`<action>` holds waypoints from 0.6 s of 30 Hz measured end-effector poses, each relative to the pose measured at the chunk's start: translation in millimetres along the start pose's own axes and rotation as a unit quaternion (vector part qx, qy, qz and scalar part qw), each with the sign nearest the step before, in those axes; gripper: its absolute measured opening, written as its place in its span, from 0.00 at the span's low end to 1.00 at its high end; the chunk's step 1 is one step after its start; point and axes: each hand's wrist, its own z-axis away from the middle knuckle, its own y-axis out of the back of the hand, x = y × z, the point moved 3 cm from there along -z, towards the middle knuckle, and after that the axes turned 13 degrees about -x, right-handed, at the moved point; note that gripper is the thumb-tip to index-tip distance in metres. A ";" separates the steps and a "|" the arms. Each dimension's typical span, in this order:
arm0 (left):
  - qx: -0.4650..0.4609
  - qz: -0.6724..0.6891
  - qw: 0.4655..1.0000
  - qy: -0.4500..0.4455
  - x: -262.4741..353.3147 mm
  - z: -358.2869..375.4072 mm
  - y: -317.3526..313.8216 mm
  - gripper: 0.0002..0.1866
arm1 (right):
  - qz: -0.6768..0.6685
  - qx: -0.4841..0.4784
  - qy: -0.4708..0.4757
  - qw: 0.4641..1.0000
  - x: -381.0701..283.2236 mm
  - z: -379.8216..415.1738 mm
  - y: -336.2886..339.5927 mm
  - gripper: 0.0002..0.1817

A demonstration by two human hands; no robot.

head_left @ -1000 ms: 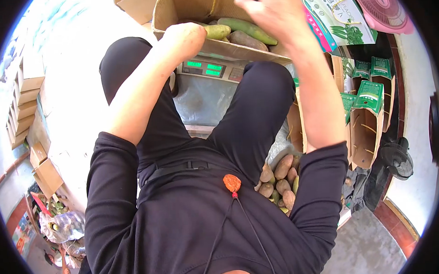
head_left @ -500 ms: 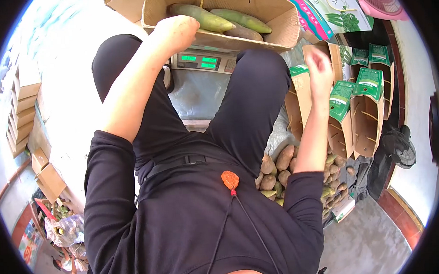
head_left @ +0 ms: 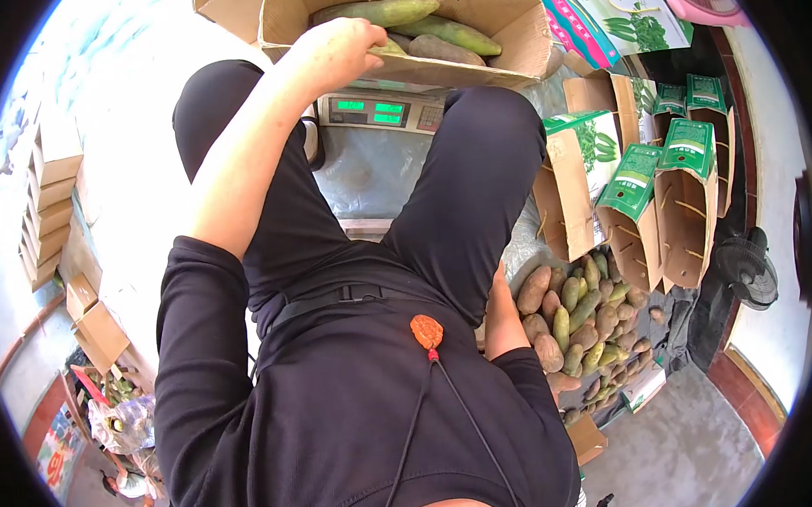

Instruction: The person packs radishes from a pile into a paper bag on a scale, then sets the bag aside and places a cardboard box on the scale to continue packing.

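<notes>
My left hand (head_left: 336, 52) reaches over the near wall of an open cardboard box (head_left: 498, 76). Its fingers are bent against a pale green piece of radish; what they grip is partly hidden. Inside the box lie several long green radishes (head_left: 447, 33), one of them close above my fingers. Under the box, a scale (head_left: 365, 112) shows lit green digits. To my right, my bare right arm is bent beside the thigh. Most of my right hand (head_left: 566, 384) is hidden behind the sleeve, with a few fingers showing beside the pile of radishes (head_left: 587, 314) on the floor.
Open green-and-brown cartons (head_left: 632, 192) with cord handles stand on the right. Beyond them are a black fan (head_left: 746, 273), a pink fan (head_left: 701, 2) and printed packaging (head_left: 626, 18). Stacked cardboard boxes (head_left: 51, 203) line the left side. Other people (head_left: 123, 482) appear at lower left.
My right hand has dropped from the cartons to the radish pile behind my right thigh. The upper radish in the box lies more level and farther back, and my left fingers reach farther in.
</notes>
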 end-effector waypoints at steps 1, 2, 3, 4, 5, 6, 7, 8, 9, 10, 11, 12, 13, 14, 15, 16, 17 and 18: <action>0.047 0.020 0.998 -0.046 5.0 0.1 3.7 0.14 | -0.007 -0.005 -0.009 1.000 -7.1 3.0 -6.3 0.14; 0.048 0.019 0.998 -0.046 9.8 -0.8 3.6 0.14 | -0.014 -0.009 -0.016 1.000 -16.0 4.7 -10.8 0.14; 0.056 0.055 0.993 -0.089 22.5 -0.5 6.4 0.12 | -0.019 -0.012 -0.020 1.000 -22.9 5.3 -13.6 0.14; 0.063 0.091 0.985 -0.133 35.7 0.6 7.7 0.11 | -0.028 -0.017 -0.025 0.999 -27.4 6.1 -14.6 0.14; 0.061 0.119 0.976 -0.170 47.9 2.5 4.6 0.10 | -0.031 -0.018 -0.028 0.999 -31.4 7.6 -15.3 0.14; 0.053 0.102 0.980 -0.160 60.4 4.2 0.5 0.09 | -0.037 -0.018 -0.031 0.999 -33.1 8.1 -14.2 0.14; 0.046 0.085 0.984 -0.150 72.7 6.3 -4.4 0.08 | -0.044 -0.020 -0.034 0.998 -33.3 8.1 -12.1 0.14; 0.045 0.048 0.989 -0.134 82.7 7.6 -12.6 0.08 | -0.048 -0.019 -0.035 0.998 -33.6 8.7 -9.7 0.14; 0.043 0.011 0.992 -0.116 90.7 9.1 -23.0 0.07 | -0.052 -0.020 -0.036 0.998 -31.8 7.7 -7.2 0.14; 0.063 -0.006 0.993 -0.101 96.7 13.1 -30.5 0.07 | -0.055 -0.019 -0.037 0.998 -30.5 6.8 -5.1 0.14; 0.059 -0.051 0.993 -0.090 102.2 14.4 -37.5 0.07 | -0.057 -0.019 -0.038 0.997 -29.2 5.7 -3.5 0.14; 0.081 -0.066 0.990 -0.095 110.3 20.0 -46.2 0.08 | -0.061 -0.020 -0.039 0.997 -28.9 5.7 -2.9 0.14; 0.102 -0.081 0.986 -0.101 117.5 24.0 -59.0 0.08 | -0.065 -0.023 -0.042 0.997 -27.5 5.3 -3.9 0.14; 0.111 0.058 0.987 -0.102 120.4 22.0 -76.6 0.09 | -0.068 -0.023 -0.044 0.996 -26.3 4.6 -3.6 0.14; 0.118 0.198 0.968 -0.100 124.0 19.2 -93.4 0.11 | -0.069 -0.024 -0.047 0.996 -22.5 4.1 -3.4 0.14; 0.075 0.418 0.905 -0.025 118.9 10.3 -113.0 0.13 | -0.069 -0.025 -0.049 0.996 -19.2 3.1 -3.4 0.14; -0.046 0.501 0.863 0.039 110.5 -1.9 -131.4 0.14 | -0.070 -0.026 -0.050 0.996 -18.7 3.5 -4.1 0.14; -0.134 0.651 0.747 0.033 113.4 -9.8 -151.7 0.16 | -0.070 -0.029 -0.051 0.996 -19.4 4.6 -4.9 0.14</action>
